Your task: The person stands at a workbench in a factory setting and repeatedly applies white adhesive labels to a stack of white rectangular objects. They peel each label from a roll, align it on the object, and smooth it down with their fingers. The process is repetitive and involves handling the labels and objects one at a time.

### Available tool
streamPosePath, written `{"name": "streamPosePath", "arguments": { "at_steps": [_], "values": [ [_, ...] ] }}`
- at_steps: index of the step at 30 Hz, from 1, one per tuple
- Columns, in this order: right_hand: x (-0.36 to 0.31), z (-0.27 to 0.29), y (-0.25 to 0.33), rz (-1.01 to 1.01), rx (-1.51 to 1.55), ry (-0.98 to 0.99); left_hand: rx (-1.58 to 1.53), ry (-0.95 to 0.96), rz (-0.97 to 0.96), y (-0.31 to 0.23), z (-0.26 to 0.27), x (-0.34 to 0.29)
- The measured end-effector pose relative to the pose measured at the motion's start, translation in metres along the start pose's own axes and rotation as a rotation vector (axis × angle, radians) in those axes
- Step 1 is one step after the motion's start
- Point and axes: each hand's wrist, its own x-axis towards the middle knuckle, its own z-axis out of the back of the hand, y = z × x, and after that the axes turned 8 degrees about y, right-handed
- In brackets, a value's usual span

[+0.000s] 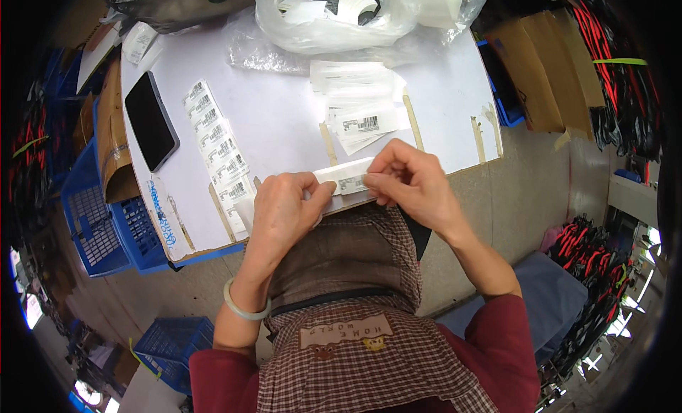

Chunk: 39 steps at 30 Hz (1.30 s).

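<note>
Near the front edge of the white table, both hands hold a narrow white slip with a printed barcode label point(352, 183). My left hand point(284, 203) pinches its left end between thumb and fingers. At the other end, the thumb and forefinger of my right hand point(414, 180) are pressed together on the label's edge. Just beyond lies a loose pile of white slips point(359, 86), the top one bearing a barcode label. A long strip of barcode stickers point(215, 144) runs along the table left of my hands, its near end partly behind my left hand.
A black smartphone point(151, 122) lies on the white table point(273, 118) at the left. Clear plastic bags point(334, 36) with white slips inside stand at the back. Blue crates point(92, 207) and cardboard boxes point(547, 72) flank the table. Black-and-red goods point(590, 264) hang at right.
</note>
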Motion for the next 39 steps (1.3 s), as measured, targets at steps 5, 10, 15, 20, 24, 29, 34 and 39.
{"name": "streamPosePath", "arguments": {
  "at_steps": [5, 10, 15, 20, 24, 29, 34, 39],
  "values": [
    [0.009, -0.005, -0.006, -0.066, -0.081, -0.008, -0.057, 0.042, 0.044, -0.004, 0.003, -0.001],
    [0.01, -0.008, -0.005, -0.012, -0.177, -0.02, -0.091, 0.062, 0.07, -0.005, 0.004, -0.001],
    [0.012, -0.009, -0.003, -0.03, -0.208, -0.022, -0.084, 0.072, 0.048, -0.002, 0.005, -0.001],
    [0.014, -0.012, -0.003, 0.001, -0.291, -0.054, 0.048, 0.038, 0.01, -0.003, 0.002, 0.004],
    [0.011, -0.014, -0.003, 0.086, -0.365, -0.07, 0.222, -0.063, -0.078, -0.007, 0.0, 0.001],
    [0.027, 0.022, 0.011, 0.063, -0.051, -0.123, 0.036, -0.198, -0.13, -0.028, 0.024, 0.001],
    [0.065, 0.019, 0.0, 0.154, -0.895, -0.296, 0.401, -0.04, -0.1, -0.033, 0.022, 0.063],
    [0.042, 0.036, 0.012, 0.138, -0.86, -0.298, 0.358, -0.171, -0.298, -0.03, 0.017, 0.049]
  ]
}}
